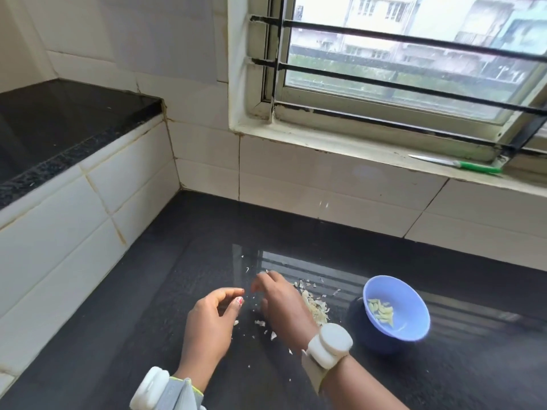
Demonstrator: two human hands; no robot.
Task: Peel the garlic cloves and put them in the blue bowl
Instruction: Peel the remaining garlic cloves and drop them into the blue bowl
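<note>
- Cloves (pixel 381 312): pale peeled pieces lie inside the bowl (pixel 414 327), heaped toward its left wall; their number is hard to make out.
- The bowl stands on the counter (pixel 148 335) at about 3 o'clock from the hands, near the right hand but apart from it.
- Skins (pixel 315 306): a loose pile lies between the right hand and the bowl, partly hidden behind that hand; small flakes are scattered around both hands.
- Left hand (pixel 207 324): fingers are curled, thumb and forefinger close together near a small reddish-white bit at the fingertips; whether it is a clove or a painted nail cannot be told.
- Right hand (pixel 281 300): fingers are bent downward toward the counter at 1 o'clock of the left hand; whether it pinches anything cannot be told.
- Each wrist carries a white band; the left one is cut off by the lower edge.
- The counter is dark polished stone and mirrors the window (pixel 414 63) bars.
- Knife (pixel 455 164): green handle, lying on the sill at 1 o'clock, well apart from the hands.
- White tiles line the walls; a raised dark ledge (pixel 59 128) sits at 10 o'clock.
</note>
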